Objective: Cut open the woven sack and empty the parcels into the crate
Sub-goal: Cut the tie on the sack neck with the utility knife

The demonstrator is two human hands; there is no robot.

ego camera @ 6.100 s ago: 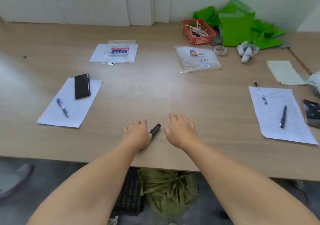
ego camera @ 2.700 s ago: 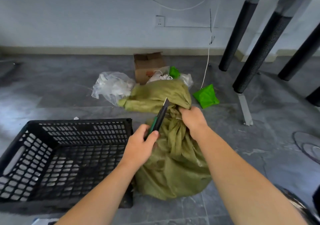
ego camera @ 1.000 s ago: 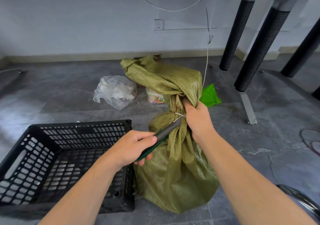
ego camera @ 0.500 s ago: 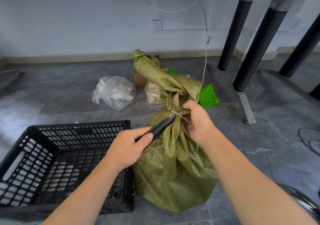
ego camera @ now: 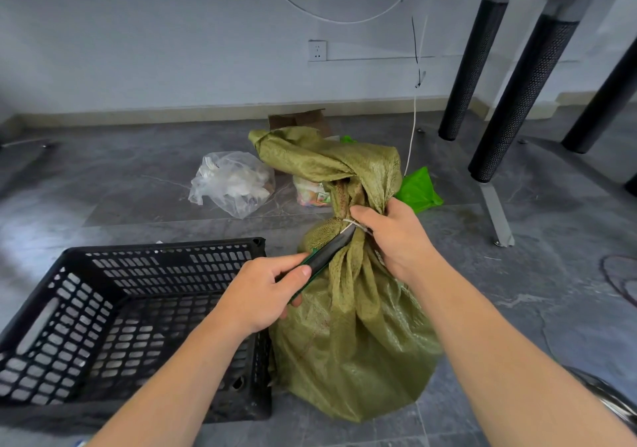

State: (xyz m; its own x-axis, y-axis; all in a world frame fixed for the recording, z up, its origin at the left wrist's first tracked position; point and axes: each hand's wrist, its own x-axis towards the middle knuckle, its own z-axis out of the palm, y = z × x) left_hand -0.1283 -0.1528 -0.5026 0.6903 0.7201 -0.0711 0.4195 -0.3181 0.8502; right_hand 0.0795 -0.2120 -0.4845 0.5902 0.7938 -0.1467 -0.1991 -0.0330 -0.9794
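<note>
An olive-green woven sack [ego camera: 358,336] stands upright on the grey floor, its neck bunched and bound by a white tie [ego camera: 355,223]. My right hand [ego camera: 396,236] grips the neck at the tie. My left hand [ego camera: 262,291] holds a utility knife [ego camera: 327,257] with a black and green handle; its blade tip rests against the white tie. A black slatted plastic crate [ego camera: 113,312] sits on the floor just left of the sack, touching it, with nothing inside. The parcels are hidden inside the sack.
Behind the sack lie a clear plastic bag [ego camera: 234,181], a small cardboard box [ego camera: 296,121], a printed packet [ego camera: 310,195] and a bright green bag [ego camera: 418,190]. Black table legs [ego camera: 517,102] stand at the right. A white cable [ego camera: 412,143] hangs down the wall.
The view dropped from the tabletop to the floor. My right hand lifted the sack's neck upright. The knife blade moved from beside the sack onto the white tie.
</note>
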